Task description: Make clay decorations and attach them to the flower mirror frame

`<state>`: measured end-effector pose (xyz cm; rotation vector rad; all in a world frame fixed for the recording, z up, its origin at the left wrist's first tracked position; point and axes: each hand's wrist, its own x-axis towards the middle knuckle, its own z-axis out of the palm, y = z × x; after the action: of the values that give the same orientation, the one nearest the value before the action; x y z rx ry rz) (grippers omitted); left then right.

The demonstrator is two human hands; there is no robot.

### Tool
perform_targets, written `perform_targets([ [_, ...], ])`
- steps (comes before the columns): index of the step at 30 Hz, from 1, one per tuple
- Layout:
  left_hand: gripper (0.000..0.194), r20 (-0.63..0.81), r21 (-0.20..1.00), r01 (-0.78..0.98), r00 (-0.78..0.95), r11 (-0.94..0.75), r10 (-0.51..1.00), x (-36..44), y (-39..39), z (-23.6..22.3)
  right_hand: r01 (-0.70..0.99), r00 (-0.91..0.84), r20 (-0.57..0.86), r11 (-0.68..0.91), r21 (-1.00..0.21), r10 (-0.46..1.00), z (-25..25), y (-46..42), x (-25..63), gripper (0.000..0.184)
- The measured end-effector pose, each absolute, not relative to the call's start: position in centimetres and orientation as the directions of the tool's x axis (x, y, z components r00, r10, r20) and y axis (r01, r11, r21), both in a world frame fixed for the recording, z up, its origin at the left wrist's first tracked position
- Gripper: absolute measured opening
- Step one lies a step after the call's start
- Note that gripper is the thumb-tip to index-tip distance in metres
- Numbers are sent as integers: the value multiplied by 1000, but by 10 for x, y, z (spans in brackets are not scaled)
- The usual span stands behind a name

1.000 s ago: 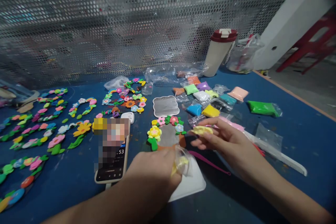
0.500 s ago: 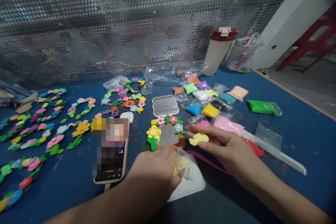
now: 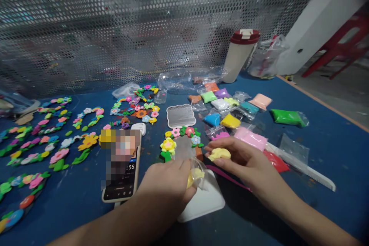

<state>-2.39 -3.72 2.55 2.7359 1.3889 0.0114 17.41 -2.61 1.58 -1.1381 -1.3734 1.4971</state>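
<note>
Blue table (image 3: 331,153), one bag (image 3: 199,173) in left hand (image 3: 164,186), clay (image 3: 219,154) in right hand (image 3: 248,163)

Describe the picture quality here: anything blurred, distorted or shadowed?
In the head view, a pixelated block hides part of the phone; the perforated metal screen looks hazy and bowed by wide-angle distortion; the right hand casts a soft shadow on the blue tabletop.
</note>
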Motion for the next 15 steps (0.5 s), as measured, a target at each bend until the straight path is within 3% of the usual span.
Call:
perform_targets([
  [5,9,31,17,795,606,-607,795,-23,-36,23,160,-246,46,87,-983,968,17,-34,170,13],
  [9,10,87,1,778,626,-628,775,-24,-37,21,329,-325,245,352,-876,913,17,-35,169,6],
  [15,10,133,-21,780,622,-625,772,-23,-38,19,402,-441,268,456,-794,856,13,-36,168,14],
])
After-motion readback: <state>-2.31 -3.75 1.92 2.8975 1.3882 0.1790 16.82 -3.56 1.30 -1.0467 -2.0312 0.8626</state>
